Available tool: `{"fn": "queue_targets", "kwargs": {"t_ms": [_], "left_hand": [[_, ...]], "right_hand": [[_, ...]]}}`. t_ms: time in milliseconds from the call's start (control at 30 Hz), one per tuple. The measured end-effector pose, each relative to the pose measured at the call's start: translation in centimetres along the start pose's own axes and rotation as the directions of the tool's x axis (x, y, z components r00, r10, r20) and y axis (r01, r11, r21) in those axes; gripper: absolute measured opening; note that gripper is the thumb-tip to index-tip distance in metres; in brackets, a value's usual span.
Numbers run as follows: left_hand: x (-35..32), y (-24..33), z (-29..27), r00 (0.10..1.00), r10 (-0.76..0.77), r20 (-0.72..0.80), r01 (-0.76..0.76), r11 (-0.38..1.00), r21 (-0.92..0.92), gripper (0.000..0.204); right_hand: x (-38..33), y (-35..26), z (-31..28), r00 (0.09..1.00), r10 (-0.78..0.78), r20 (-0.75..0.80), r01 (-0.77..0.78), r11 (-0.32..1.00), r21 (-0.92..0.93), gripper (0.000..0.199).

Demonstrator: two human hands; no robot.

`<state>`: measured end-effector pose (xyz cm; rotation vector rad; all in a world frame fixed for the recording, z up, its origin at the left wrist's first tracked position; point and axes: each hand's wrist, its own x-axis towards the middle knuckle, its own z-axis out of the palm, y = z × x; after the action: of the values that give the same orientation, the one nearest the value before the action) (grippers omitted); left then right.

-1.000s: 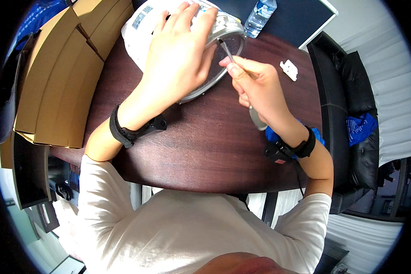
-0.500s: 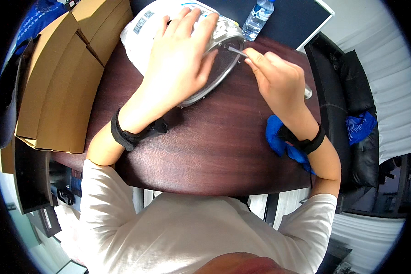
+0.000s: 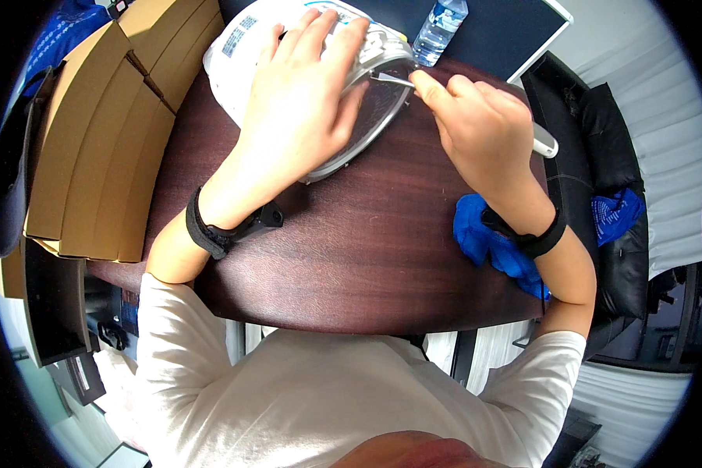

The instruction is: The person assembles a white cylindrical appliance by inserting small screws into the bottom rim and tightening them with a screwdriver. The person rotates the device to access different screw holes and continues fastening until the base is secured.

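Note:
A white rounded appliance (image 3: pixel 234 58) lies tipped on the far part of the table, its round dark see-through face (image 3: pixel 370 117) ringed by a pale rim and turned to the right. My left hand (image 3: pixel 300 90) rests on its housing, fingers stretched out and spread, with the thumb by the rim. In my closed right hand (image 3: pixel 483 125) is a slim tool with a pale handle (image 3: pixel 545 141) and a narrow flat tip (image 3: pixel 391 79). The tip points left and reaches the upper rim; whether it touches cannot be made out. Its exact kind is unclear, as my fingers cover the middle.
Brown cardboard boxes (image 3: pixel 105 156) line the left side of the dark wooden table (image 3: pixel 351 257). A clear water bottle (image 3: pixel 440 33) stands behind the appliance, before a dark panel (image 3: pixel 507 31). A blue cloth (image 3: pixel 483 238) lies under my right wrist; a black sofa (image 3: pixel 581 195) is further right.
My right hand has shifted slightly right and turned, showing more of the tool's handle. The tool's tip has moved a little left and up along the rim. My left hand stays nearly still.

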<state>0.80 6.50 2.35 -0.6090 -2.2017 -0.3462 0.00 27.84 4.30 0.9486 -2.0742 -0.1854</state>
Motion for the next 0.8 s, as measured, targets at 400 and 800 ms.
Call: {"fn": "queue_targets", "kwargs": {"t_ms": [400, 800], "left_hand": [[0.1, 0.0, 0.5, 0.999, 0.007, -0.039, -0.006, 1.000, 0.021, 0.058], [0.3, 0.1, 0.3, 1.000, -0.004, -0.027, 0.005, 1.000, 0.028, 0.056]], "right_hand": [[0.4, 0.1, 0.4, 1.000, 0.030, 0.010, -0.031, 0.976, 0.213, 0.018], [0.8, 0.8, 1.1, 0.998, 0.059, -0.021, -0.047, 0.925, 0.377, 0.013]]}}
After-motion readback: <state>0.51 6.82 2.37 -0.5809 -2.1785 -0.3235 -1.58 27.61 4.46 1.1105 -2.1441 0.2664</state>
